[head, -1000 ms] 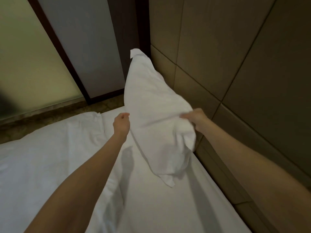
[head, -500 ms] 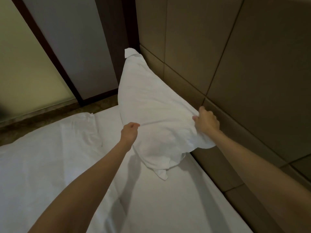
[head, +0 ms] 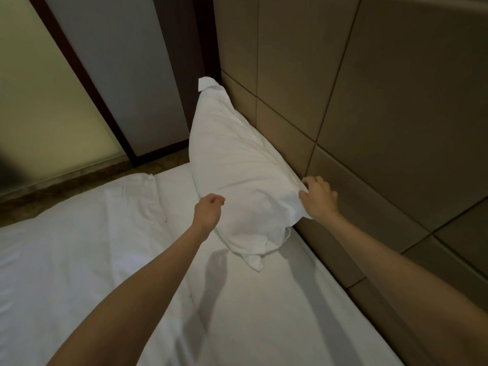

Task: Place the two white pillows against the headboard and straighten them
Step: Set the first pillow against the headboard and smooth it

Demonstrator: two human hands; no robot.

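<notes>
One white pillow [head: 237, 167] leans on its long edge against the padded tan headboard [head: 383, 114], its far corner pointing up near the dark wall post. My left hand [head: 207, 212] pinches the pillow's lower front edge. At the pillow's near top corner, by the headboard, my right hand [head: 318, 198] holds the fabric. A loose flap of the pillowcase trails onto the sheet below. No second pillow is in view.
The bed's white sheet [head: 264, 313] runs along the headboard. A folded white duvet [head: 79, 247] covers the left part of the bed. Beyond the bed are a strip of brown floor [head: 66, 186] and frosted panels in dark frames [head: 52, 101].
The pillow has gone from hanging in the air to resting on the sheet and leaning on the headboard. Both hands moved down and toward the headboard with it.
</notes>
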